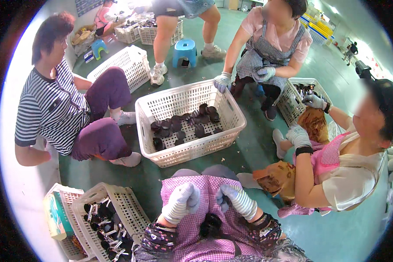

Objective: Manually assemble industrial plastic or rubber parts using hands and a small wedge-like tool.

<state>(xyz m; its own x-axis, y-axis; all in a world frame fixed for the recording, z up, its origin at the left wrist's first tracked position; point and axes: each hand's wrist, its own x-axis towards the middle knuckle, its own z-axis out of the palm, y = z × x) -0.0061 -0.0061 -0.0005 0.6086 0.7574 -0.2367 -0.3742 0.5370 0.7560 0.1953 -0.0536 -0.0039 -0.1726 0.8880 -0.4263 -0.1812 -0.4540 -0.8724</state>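
Over my lap, covered by a pink checked apron (205, 194), both hands are raised in striped work gloves. My left hand (182, 203) is closed, with its fingers curled in toward the thumb. A short gap to its right, my right hand (238, 201) is closed too, its fingertips bent down. Whatever either hand may pinch is too small or hidden to make out. Between my forearms a black rounded item (210, 225) lies on the apron. A large white slatted crate (192, 150) stands in front of my knees with several dark round pieces (199, 130) scattered on its bottom.
At my left a white crate (133, 209) holds many dark pieces with pale tags, beside another crate with a green box (59, 214). Co-workers sit at left, far right and right; one gloved hand (222, 82) rests on the crate's rim. A blue stool (184, 52) stands behind.
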